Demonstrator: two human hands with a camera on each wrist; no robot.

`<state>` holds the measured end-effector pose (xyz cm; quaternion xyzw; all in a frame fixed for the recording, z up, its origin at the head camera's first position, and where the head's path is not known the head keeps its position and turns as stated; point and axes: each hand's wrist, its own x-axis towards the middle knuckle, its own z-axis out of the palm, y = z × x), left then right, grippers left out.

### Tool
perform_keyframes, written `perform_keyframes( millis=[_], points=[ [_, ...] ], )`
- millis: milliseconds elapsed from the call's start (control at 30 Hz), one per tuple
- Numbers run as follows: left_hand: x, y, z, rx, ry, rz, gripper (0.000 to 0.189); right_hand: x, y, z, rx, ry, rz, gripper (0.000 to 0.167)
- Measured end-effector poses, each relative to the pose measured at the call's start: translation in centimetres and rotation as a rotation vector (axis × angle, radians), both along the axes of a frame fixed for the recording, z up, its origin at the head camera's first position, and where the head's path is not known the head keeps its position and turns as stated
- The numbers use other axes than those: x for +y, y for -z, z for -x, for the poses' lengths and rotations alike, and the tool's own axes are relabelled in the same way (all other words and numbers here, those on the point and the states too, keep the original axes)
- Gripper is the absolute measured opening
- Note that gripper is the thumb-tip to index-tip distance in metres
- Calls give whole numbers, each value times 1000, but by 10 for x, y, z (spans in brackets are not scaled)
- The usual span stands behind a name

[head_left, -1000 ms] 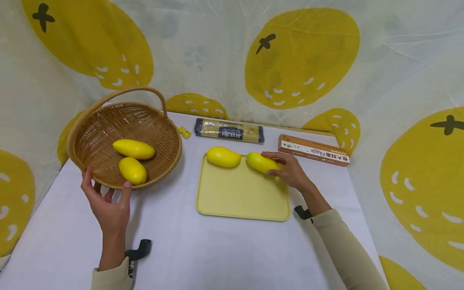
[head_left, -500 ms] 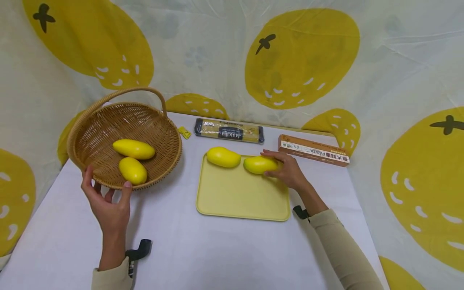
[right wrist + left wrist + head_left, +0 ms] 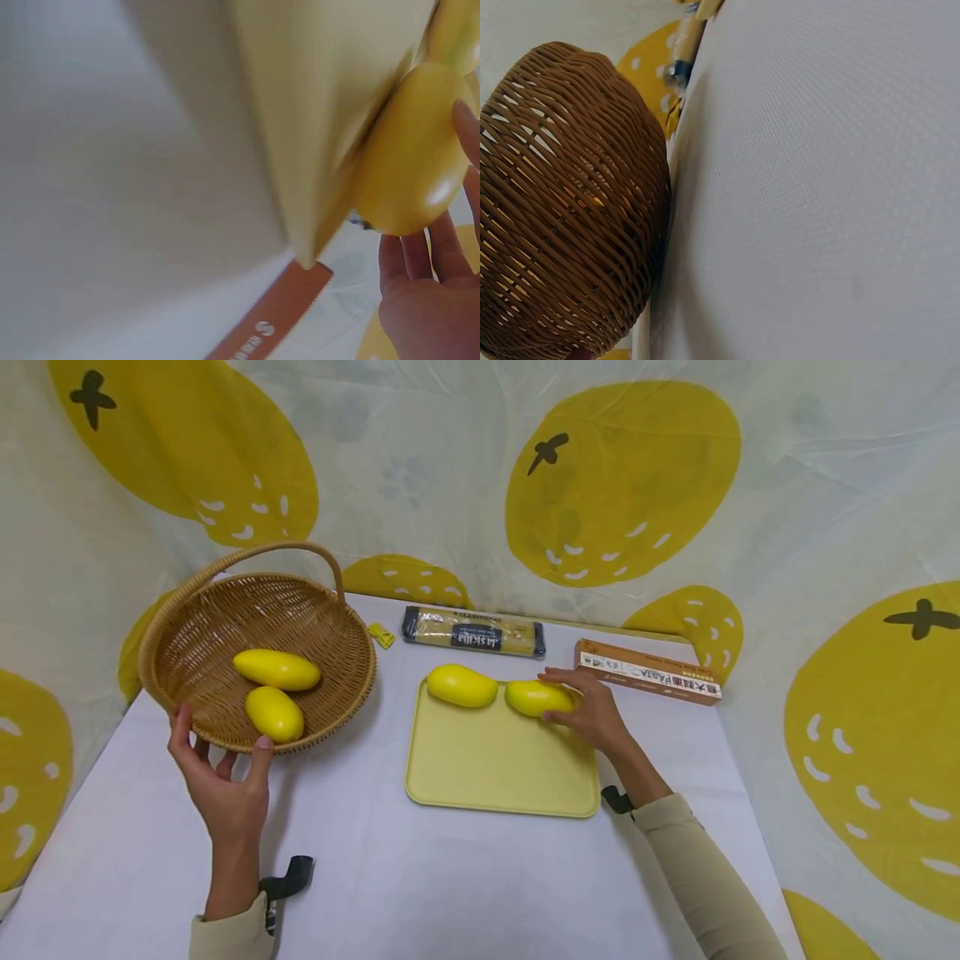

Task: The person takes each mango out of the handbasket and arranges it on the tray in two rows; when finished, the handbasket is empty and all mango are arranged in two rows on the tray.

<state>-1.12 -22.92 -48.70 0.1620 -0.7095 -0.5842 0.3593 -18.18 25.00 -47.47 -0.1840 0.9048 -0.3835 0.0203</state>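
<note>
My left hand (image 3: 228, 789) grips the near rim of a wicker basket (image 3: 258, 602), thumb at the rim and fingers around its underside. The basket is tilted toward me, and two yellow mangoes (image 3: 276, 668) lie in it. In the left wrist view, the basket's woven outside (image 3: 570, 202) fills the left side. My right hand (image 3: 592, 714) holds a yellow-green mango (image 3: 534, 697) at the back right of a pale yellow tray (image 3: 495, 768), its thumb on the near side. Another mango (image 3: 461, 685) rests at the tray's back left. In the right wrist view, the held mango (image 3: 412, 150) is against the tray.
Behind the tray lies a spaghetti packet (image 3: 474, 632). A brown pasta box (image 3: 648, 672) lies at the back right. Beside the basket is a small yellow packet (image 3: 382, 634). A fruit-patterned curtain (image 3: 420, 468) hangs behind the white-covered table (image 3: 360, 877).
The mango under my right hand has turned from a slant to nearly level, and its tip shifted slightly left. My left hand and the basket have stayed in place.
</note>
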Motion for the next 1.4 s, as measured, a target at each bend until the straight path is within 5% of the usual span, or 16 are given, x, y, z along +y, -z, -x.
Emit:
perform_keyframes(
  millis=[433, 700, 1400],
  points=[
    [0, 1, 0, -5, 3, -8, 93, -51, -51, -20, 219, -147, 148, 60],
    [-1, 1, 1, 1, 5, -8, 93, -98, -77, -32, 172, -245, 264, 60],
    [4, -4, -1, -46, -19, 1, 92, -228, -86, -29, 107, -498, 463, 65]
  ],
)
